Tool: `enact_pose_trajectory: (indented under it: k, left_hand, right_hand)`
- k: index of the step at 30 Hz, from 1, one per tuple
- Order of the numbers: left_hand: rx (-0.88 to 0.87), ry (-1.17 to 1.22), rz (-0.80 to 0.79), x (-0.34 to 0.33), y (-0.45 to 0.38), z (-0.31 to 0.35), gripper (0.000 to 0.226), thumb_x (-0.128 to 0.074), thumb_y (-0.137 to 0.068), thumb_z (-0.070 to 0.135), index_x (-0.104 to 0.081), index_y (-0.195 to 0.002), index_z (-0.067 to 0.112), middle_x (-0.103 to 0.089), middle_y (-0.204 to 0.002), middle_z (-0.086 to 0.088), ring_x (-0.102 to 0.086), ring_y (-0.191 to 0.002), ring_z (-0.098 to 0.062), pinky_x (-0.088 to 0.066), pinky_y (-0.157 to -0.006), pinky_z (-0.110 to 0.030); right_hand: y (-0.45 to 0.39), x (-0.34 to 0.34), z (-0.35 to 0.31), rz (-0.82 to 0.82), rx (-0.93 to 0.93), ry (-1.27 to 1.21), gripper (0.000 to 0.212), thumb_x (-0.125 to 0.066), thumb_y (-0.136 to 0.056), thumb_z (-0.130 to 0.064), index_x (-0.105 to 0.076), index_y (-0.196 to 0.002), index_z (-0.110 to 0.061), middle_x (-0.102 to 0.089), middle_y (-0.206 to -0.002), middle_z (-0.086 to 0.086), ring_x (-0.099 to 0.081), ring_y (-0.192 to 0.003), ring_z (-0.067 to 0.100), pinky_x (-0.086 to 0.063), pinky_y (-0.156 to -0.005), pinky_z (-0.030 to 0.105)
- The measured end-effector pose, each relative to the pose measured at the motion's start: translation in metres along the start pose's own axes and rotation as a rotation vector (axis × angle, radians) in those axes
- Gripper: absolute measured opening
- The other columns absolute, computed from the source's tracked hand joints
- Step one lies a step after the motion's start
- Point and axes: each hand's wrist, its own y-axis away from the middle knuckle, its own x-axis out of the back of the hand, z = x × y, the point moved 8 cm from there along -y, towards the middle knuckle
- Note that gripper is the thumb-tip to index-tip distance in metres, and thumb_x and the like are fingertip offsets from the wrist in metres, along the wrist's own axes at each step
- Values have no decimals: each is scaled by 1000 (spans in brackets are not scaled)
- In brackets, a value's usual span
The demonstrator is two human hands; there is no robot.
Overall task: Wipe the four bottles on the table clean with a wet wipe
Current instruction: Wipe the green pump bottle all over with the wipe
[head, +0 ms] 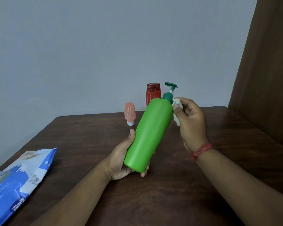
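Close by, on the left edge of the dark brown wooden desk [178, 185], lies a blue and white pack of wipes [18, 180]. Its flap looks open at the near end.

Over the middle of the desk, the left hand [121, 160] is curled around the bottom of a big green bottle [149, 136]. The thumb lies up one side and fingertips peek out under the base. The bottle is held up off the desk and leans to the right, with its dark green pump top [170, 90] pointing up and away.

The right hand [191, 123] pinches a small white wet wipe [176, 108] in bent fingers and presses it on the bottle's shoulder, just under the pump. A red thread band [201, 151] goes around that wrist.

Farther back, near the far edge of the desk, a small pink bottle [129, 113] stands on its white cap. Beside it, partly behind the green bottle, stands a red bottle [153, 93] with thin light lines.

Behind the desk is a plain grey wall [104, 46]. On the right is a big brown wooden panel [268, 70].
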Motion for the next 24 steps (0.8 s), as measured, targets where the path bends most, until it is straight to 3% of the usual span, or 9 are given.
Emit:
enact_pose_trajectory:
  k: [3, 5, 7, 10, 14, 16, 18, 21, 24]
  left_hand:
    - [12, -31, 7, -2, 0, -1, 78, -42, -86, 68, -57, -128, 3, -65, -87, -22, -63, -65, -35, -55, -53, -39]
    - [4, -17, 15, -1, 1, -1, 76, -42, -87, 68, -59, -127, 5, -64, -86, -22, -62, -65, -35, -55, -53, -39]
    - [-10, -6, 11, 1, 2, 0, 75, -40, -89, 67, -57, -129, 5, -64, -87, -22, -63, -65, -34, -55, -53, -39]
    - [-19, 2, 7, 1, 2, 0, 74, -38, -90, 66, -57, -129, 6, -63, -87, -22, -63, -65, -35, -55, -53, -40]
    - [-27, 1, 10, 1, 2, 1, 74, -37, -90, 66, -58, -128, 6, -64, -90, -22, -63, -65, -35, -55, -53, -40]
    - [-19, 0, 3, 0, 2, 1, 73, -39, -90, 66, -62, -125, 7, -64, -91, -22, -64, -66, -35, -55, -53, -40]
    - [0, -14, -11, -2, 2, 0, 74, -41, -89, 67, -62, -125, 5, -65, -90, -23, -64, -65, -35, -56, -52, -40]
    - [31, -41, -38, -5, 1, -2, 77, -47, -86, 69, -62, -123, 3, -65, -92, -25, -66, -63, -35, -56, -51, -39]
    - [36, -23, -47, -4, 1, -1, 76, -45, -88, 68, -63, -123, 3, -64, -97, -26, -65, -64, -35, -56, -50, -38]
  right_hand:
    - [-7, 7, -9, 120, 25, 18, 17, -61, -99, -15, -71, -113, -11, -73, -111, 2, -67, -105, 11, -55, -91, 31]
    - [-4, 2, -19, 100, 128, 206, 21, -60, -99, -15, -71, -116, -17, -69, -114, -2, -65, -109, 9, -54, -96, 37]
    - [7, -8, -23, 33, 222, 360, 29, -56, -98, -5, -68, -123, -13, -65, -115, -4, -62, -112, 7, -50, -102, 33]
    - [18, -10, -20, 6, 288, 401, 30, -54, -97, 2, -68, -123, -6, -66, -119, -6, -60, -117, 5, -45, -108, 31]
    - [20, -8, -18, -25, 321, 455, 26, -56, -97, 1, -71, -116, -8, -64, -113, -21, -60, -109, -6, -46, -100, 20]
    - [15, -4, -11, 3, 230, 382, 25, -58, -97, -1, -73, -109, -18, -69, -110, -16, -63, -107, 0, -47, -95, 20]
    - [6, 5, 0, 100, 27, 146, 23, -59, -98, -4, -71, -99, -23, -73, -104, -6, -68, -101, 6, -52, -89, 23]
    - [-4, 10, 13, 181, -242, -213, 21, -53, -99, 2, -68, -98, -13, -74, -95, 4, -69, -89, 15, -56, -80, 27]
    - [-8, -2, 23, 57, -486, -521, 21, -45, -100, 1, -65, -105, -3, -73, -98, 12, -71, -89, 21, -58, -80, 28]
